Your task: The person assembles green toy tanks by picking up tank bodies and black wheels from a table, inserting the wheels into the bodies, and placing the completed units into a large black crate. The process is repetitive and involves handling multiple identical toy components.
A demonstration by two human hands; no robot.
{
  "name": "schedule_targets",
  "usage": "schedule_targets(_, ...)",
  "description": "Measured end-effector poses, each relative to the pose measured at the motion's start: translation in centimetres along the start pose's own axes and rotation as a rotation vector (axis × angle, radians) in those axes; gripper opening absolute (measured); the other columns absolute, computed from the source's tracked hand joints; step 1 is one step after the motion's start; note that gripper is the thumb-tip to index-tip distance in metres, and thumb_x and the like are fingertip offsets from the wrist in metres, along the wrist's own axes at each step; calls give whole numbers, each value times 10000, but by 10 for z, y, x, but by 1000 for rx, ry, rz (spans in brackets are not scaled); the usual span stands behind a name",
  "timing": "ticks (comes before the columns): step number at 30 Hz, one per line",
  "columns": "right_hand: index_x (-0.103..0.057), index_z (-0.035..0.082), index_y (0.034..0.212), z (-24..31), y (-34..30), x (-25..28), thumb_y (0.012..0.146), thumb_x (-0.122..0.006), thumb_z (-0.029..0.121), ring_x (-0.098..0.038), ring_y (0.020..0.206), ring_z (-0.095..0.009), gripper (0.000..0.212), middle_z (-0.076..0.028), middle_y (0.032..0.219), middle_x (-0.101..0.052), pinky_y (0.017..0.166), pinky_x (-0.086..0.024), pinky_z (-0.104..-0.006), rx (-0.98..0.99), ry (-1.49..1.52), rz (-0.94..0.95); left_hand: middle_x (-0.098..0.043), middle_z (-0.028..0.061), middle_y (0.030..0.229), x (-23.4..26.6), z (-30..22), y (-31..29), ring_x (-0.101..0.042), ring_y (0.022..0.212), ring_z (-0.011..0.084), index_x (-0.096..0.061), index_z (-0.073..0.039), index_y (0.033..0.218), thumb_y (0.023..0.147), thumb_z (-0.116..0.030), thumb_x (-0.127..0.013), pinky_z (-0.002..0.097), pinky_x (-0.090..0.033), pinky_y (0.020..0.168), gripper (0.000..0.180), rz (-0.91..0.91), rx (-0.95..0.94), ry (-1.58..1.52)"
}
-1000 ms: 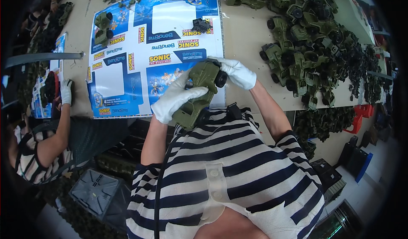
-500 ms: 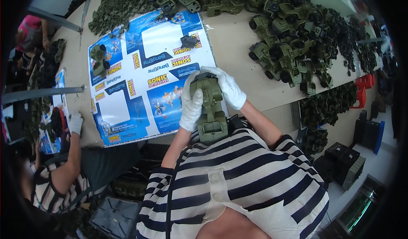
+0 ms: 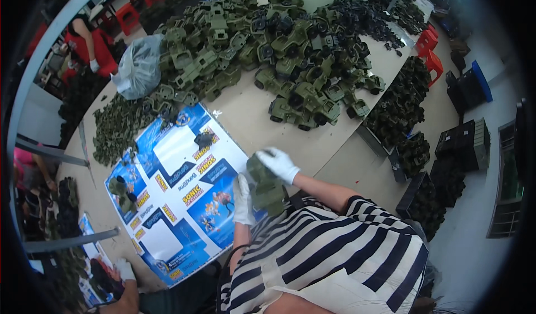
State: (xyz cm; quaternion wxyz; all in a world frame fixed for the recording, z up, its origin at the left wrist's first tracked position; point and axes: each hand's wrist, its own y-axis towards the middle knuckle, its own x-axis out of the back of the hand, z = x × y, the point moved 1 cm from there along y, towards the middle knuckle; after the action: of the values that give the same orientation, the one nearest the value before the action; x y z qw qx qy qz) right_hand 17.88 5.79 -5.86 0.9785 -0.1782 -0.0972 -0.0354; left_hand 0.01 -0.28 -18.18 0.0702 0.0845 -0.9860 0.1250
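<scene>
An olive-green toy military vehicle body [image 3: 267, 190] is held up close to my chest, over the table's near edge, slightly blurred. My left hand [image 3: 242, 200], in a white glove, closes along its left side. My right hand [image 3: 280, 165], gloved too, grips its far right end, fingers over the top. Beneath and left of the hands lies a blue and white printed sheet [image 3: 188, 205]. A small dark grey part [image 3: 203, 141] and another green toy vehicle [image 3: 123, 193] rest on the sheet.
A large heap of green toy vehicles [image 3: 304, 93] covers the table's far side, with small green parts [image 3: 114, 125] at left. A clear plastic bag [image 3: 138, 68] stands behind. Grey metal bars [image 3: 72, 239] cross at left, near a co-worker's gloved hand [image 3: 124, 270]. Red stools [image 3: 432, 65] and dark crates [image 3: 460, 146] stand right.
My view has turned toward the right and farther up, showing more of the heap. My right hand has shifted over the vehicle's far end; the left stays on its side.
</scene>
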Motion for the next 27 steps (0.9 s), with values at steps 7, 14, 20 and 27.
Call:
schedule_targets(7,-706,-8,1017,166,207,203,881,-626,631,-498,827,-203,658,-62,891,-627,734,-436,-370,54,268,-556,-631,77,1056,18,-101,-31,-622,887,173,-516,10,1358,989,-442,-548,312,-556,741,584,-68,318,-215)
schedule_targets(14,-479,9,1409,208,324,274,818,-630,693,-529,1235,-386,916,-245,1405,-495,1015,-465,-507,515,-388,-557,-686,255,1034,-51,-102,-75,-653,987,410,-686,16,1060,926,-429,-529,457,-496,898,491,-377,147,76)
schedule_targets(20,-612,-33,1206,98,188,74,961,-628,138,-576,1126,-316,300,-197,1228,-603,1017,-433,-415,1184,-446,293,-684,237,1074,-144,-74,-152,-651,1026,401,-668,6,1124,937,-370,-561,438,-503,927,434,-364,437,56)
schedule_targets(27,-594,-13,1274,-63,3,-12,976,-578,59,-533,1282,-259,307,-173,1455,-493,1078,-432,-379,775,-284,1335,-669,228,1102,-176,-92,-211,-632,1063,396,-676,-10,1144,943,-398,-532,452,-490,951,461,-519,650,99)
